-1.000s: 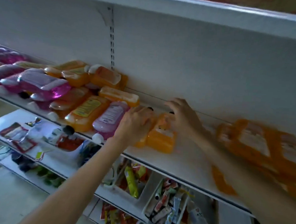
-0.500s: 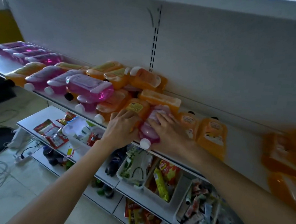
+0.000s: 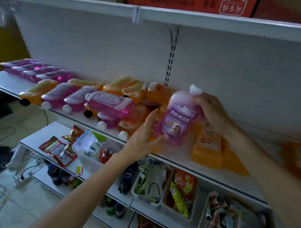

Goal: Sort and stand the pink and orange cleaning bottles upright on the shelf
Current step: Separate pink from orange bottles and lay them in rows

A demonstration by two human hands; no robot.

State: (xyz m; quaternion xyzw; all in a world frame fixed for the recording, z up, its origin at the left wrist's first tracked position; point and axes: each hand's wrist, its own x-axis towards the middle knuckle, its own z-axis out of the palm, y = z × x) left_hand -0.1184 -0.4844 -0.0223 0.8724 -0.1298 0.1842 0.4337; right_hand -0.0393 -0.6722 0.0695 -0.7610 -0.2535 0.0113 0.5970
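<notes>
Holding the pink bottle [image 3: 178, 119] nearly upright by the front edge of the shelf [image 3: 180, 155], the right hand [image 3: 212, 112] curls round its neck while the left hand [image 3: 143, 140] clasps its base.

The pink bottle [image 3: 179, 119] reads "地板清洁剂" (white on purple); print on the far red carton [image 3: 188, 0] is too blurred to read.

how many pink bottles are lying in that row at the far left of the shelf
4: the leftmost pink translucent plastic bottle, second, third and rightmost lie side by side at the white metal shelf's far-left end; more may be hidden behind.
</notes>
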